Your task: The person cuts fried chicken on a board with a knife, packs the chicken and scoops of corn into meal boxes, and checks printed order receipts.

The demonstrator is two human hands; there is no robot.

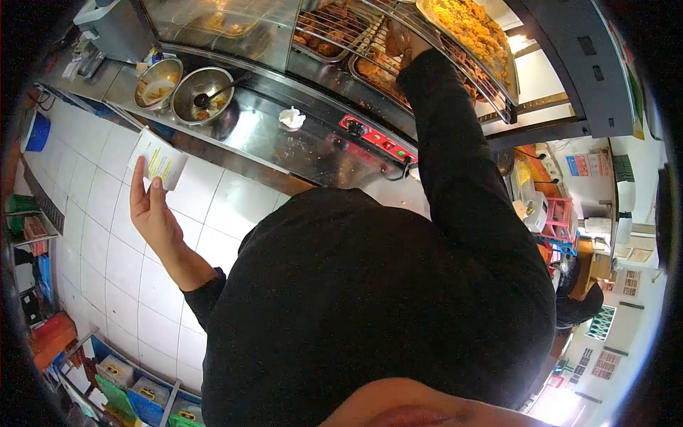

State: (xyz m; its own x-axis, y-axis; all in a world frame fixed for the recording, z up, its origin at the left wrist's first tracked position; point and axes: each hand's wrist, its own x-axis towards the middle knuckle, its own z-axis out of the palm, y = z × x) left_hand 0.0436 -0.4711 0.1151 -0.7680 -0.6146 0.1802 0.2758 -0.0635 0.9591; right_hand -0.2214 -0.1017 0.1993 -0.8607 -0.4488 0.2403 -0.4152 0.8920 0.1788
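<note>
Out to the left, my left hand (158,217) grips a white paper food box (161,161) with yellow and dark print, held over the tiled floor. My right arm reaches into the lit food warmer cabinet. There my right hand (407,44) is partly hidden by a wire rack (455,53), so its fingers do not show clearly. It is close to a tray of browned food (380,75) on the lower level. Beside that sits another tray of round browned pieces (329,46). A tray of yellow food (466,32) rests on the upper rack.
On the steel counter (260,139) stand a metal bowl (186,107) with a dark ladle (202,99), a second bowl (158,84) and a crumpled white tissue (292,119). A red control panel (377,139) runs along the cabinet's front. Crates (146,391) stand at lower left.
</note>
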